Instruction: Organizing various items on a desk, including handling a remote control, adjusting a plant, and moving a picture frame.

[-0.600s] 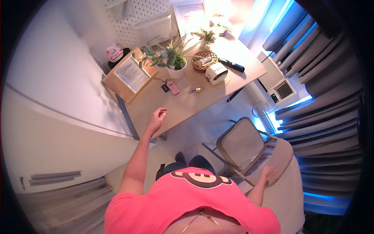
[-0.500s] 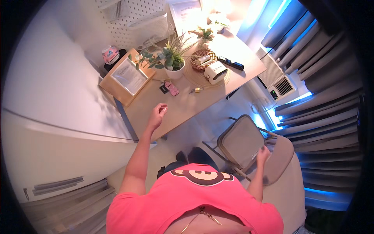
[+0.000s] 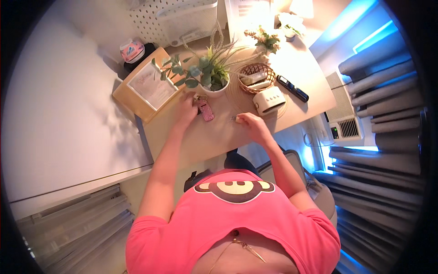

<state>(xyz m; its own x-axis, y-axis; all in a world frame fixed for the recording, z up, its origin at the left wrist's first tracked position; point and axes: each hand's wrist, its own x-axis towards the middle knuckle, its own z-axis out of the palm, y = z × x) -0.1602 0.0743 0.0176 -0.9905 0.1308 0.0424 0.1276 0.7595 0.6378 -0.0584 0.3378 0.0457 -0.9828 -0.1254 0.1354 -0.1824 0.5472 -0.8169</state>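
Observation:
My left hand [image 3: 186, 111] is at the keychain [image 3: 206, 110], its fingers closed at the ring end. A pink, glittery tag lies to the right of those fingers, and a black tag is mostly hidden by the hand. Farther right, my right hand [image 3: 253, 126] pinches a small brass padlock [image 3: 239, 119] on the tabletop. A small silvery part, perhaps a key, sticks out on the padlock's left. Both hands are over the light wooden desk [image 3: 200, 144].
Behind the hands stand a potted plant [image 3: 214, 91], a wooden board with a framed sheet [image 3: 153, 86], a woven basket [image 3: 269, 73], a cream box-shaped device [image 3: 269, 101] and a black handheld device [image 3: 292, 88]. A folding chair [image 3: 285, 166] is below the desk's right edge.
My left hand has moved forward to the keychain. My right hand has come up from the folding chair to the padlock. The view has shifted closer to the desk.

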